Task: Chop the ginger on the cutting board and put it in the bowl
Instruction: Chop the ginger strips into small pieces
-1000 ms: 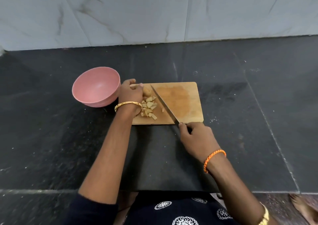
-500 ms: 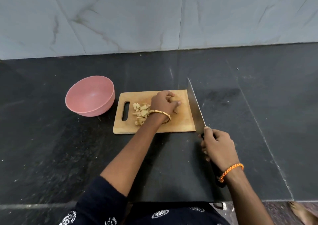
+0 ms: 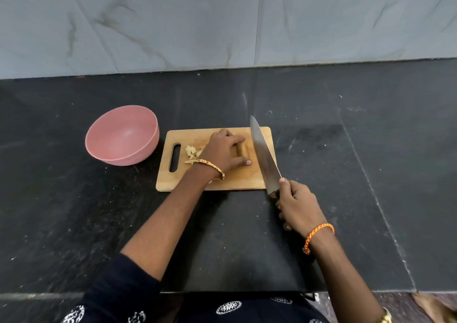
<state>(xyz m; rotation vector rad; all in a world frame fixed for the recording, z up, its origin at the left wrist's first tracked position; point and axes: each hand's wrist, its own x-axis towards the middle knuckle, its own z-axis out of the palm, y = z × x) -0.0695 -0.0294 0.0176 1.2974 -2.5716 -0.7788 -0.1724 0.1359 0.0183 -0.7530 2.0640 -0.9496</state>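
Observation:
A wooden cutting board (image 3: pixel 247 180) lies on the black counter with its handle slot to the left. Several chopped ginger pieces (image 3: pixel 191 154) sit in a small heap near the slot. My left hand (image 3: pixel 222 152) rests on the middle of the board, fingers and thumb curled around an uncut ginger piece (image 3: pixel 241 150), mostly hidden. My right hand (image 3: pixel 299 206) grips the handle of a large knife (image 3: pixel 263 157). Its blade runs along the board's right end, just right of my left fingertips. A pink bowl (image 3: pixel 103 127) stands left of the board, nothing visible inside.
The black stone counter (image 3: pixel 346 174) spreads wide to the right and left of the board. A grey marble wall (image 3: pixel 222 26) rises behind it. The counter's front edge runs close to my body.
My left hand moved from the board's left end to its middle with the uncut ginger. The knife left the chopped heap and now sits at the board's right end.

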